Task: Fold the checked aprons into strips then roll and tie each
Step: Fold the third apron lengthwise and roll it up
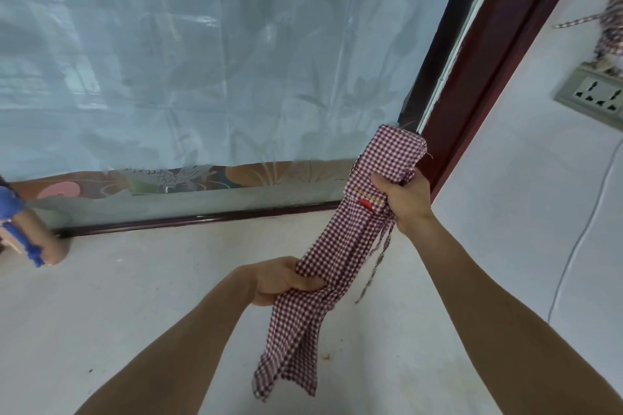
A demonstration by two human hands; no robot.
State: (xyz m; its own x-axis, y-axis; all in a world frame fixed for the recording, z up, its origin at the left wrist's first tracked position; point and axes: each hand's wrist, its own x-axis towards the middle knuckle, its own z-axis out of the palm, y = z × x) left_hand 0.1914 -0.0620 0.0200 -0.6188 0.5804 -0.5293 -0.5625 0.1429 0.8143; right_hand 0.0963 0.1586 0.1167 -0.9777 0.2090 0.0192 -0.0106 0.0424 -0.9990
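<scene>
So the maroon-and-white checked cotton apron (340,259), already gathered into a long strip, is held up in the air just in front of the dark red window frame (485,84). Its upper part is gripped by the right hand (403,197), fingers curled tight around it, and it's pinched lower down by the left hand (281,281). The tail hangs limp below. Looks light, floppy and easily unfolded, so it's probably best gripped across all the layers, with the thin tie string (376,266) kept free for knotting.
</scene>
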